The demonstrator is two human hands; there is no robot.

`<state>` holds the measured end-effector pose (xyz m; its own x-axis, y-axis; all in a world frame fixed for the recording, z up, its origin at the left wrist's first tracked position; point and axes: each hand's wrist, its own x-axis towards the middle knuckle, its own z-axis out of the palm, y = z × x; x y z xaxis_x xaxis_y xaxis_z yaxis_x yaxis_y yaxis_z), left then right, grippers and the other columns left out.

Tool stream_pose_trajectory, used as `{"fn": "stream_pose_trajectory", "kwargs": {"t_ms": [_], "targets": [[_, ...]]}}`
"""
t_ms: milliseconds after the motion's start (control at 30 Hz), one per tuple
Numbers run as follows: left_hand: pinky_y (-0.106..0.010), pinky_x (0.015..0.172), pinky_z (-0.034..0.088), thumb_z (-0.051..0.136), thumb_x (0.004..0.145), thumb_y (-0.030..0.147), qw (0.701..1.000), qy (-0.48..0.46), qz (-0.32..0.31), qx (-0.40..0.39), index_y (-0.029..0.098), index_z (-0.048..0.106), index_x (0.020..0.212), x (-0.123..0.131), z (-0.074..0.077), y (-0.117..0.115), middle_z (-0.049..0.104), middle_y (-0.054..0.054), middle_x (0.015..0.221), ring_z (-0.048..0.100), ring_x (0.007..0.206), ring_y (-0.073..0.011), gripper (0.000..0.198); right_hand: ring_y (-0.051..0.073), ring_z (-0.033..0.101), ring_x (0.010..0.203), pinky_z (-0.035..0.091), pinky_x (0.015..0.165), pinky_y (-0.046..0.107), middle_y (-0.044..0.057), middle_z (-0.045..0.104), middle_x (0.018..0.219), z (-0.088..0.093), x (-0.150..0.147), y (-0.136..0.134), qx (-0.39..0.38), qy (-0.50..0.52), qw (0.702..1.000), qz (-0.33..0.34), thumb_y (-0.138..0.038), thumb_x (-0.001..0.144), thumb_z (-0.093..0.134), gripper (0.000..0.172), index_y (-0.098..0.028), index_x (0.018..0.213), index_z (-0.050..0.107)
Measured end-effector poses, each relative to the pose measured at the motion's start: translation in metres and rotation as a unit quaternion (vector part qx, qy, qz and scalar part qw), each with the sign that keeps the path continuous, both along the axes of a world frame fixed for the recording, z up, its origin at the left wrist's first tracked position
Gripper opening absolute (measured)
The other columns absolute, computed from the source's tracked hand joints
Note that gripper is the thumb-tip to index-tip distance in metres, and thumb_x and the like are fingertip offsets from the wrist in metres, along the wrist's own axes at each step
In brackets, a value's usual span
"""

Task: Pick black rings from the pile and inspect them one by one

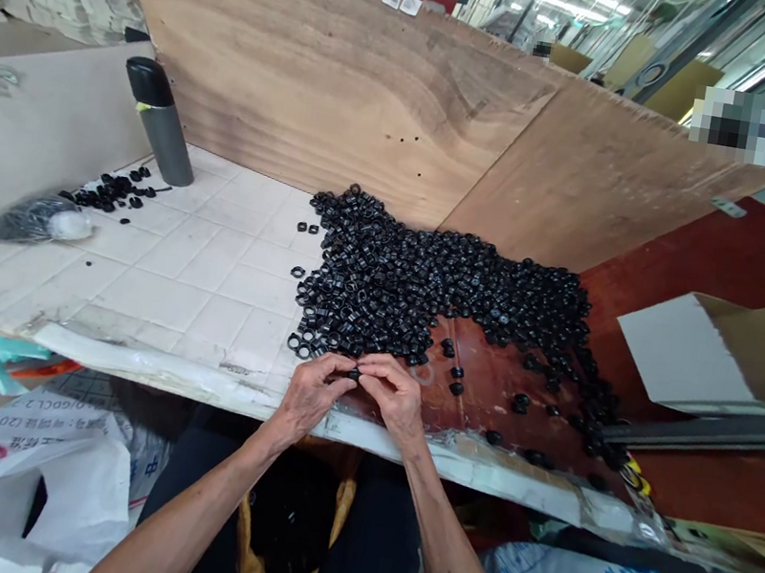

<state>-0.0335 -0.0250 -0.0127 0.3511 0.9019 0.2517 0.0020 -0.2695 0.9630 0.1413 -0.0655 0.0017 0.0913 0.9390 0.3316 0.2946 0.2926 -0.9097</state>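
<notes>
At the table's front edge my left hand and my right hand meet, fingertips pinched together. Between them is a small black part, mostly covered by the fingers, so its exact shape is hard to see. Just beyond the hands spreads a big heap of small black ring-shaped parts, many with open centres. To its right, the heap turns into rounder black pieces, some scattered loose on the red-brown surface. Below the hands, between the legs, an open yellow-rimmed bag holds dark contents.
A wooden board walls off the back. A grey bottle stands at the left, near a clear bag of dark pieces and loose black bits. At right are a cardboard box and metal bar. White sacks lie below.
</notes>
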Motion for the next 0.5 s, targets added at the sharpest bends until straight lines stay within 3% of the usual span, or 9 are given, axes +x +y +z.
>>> {"fn": "stream_pose_trajectory", "kwargs": {"t_ms": [133, 367, 500], "targets": [[-0.036, 0.092, 0.058, 0.07, 0.083, 0.019, 1.0, 0.005, 0.008, 0.015, 0.022, 0.075, 0.097, -0.001, 0.0, 0.001, 0.075, -0.006, 0.104, 0.071, 0.098, -0.0214, 0.015, 0.024, 0.067, 0.101, 0.054, 0.097, 0.041, 0.005, 0.073, 0.101, -0.002, -0.001, 0.0, -0.007, 0.027, 1.0, -0.013, -0.03, 0.085, 0.075, 0.01, -0.024, 0.093, 0.075], [-0.033, 0.085, 0.059, 0.069, 0.086, 0.022, 1.0, -0.001, -0.006, 0.019, 0.022, 0.075, 0.098, -0.001, 0.004, 0.001, 0.075, -0.006, 0.103, 0.072, 0.094, -0.0207, 0.014, 0.022, 0.07, 0.093, 0.059, 0.085, 0.036, 0.005, 0.073, 0.1, -0.011, -0.005, 0.0, -0.055, 0.08, 0.994, -0.049, -0.032, 0.083, 0.077, 0.031, -0.024, 0.111, 0.069], [-0.032, 0.085, 0.058, 0.069, 0.086, 0.022, 0.999, 0.016, -0.004, 0.044, 0.022, 0.074, 0.099, -0.001, 0.004, 0.001, 0.075, -0.005, 0.1, 0.071, 0.092, -0.0199, 0.013, 0.02, 0.07, 0.089, 0.059, 0.082, 0.034, 0.004, 0.073, 0.096, -0.013, -0.008, 0.002, -0.036, 0.074, 0.995, -0.054, -0.031, 0.084, 0.075, 0.037, -0.024, 0.119, 0.065]]}}
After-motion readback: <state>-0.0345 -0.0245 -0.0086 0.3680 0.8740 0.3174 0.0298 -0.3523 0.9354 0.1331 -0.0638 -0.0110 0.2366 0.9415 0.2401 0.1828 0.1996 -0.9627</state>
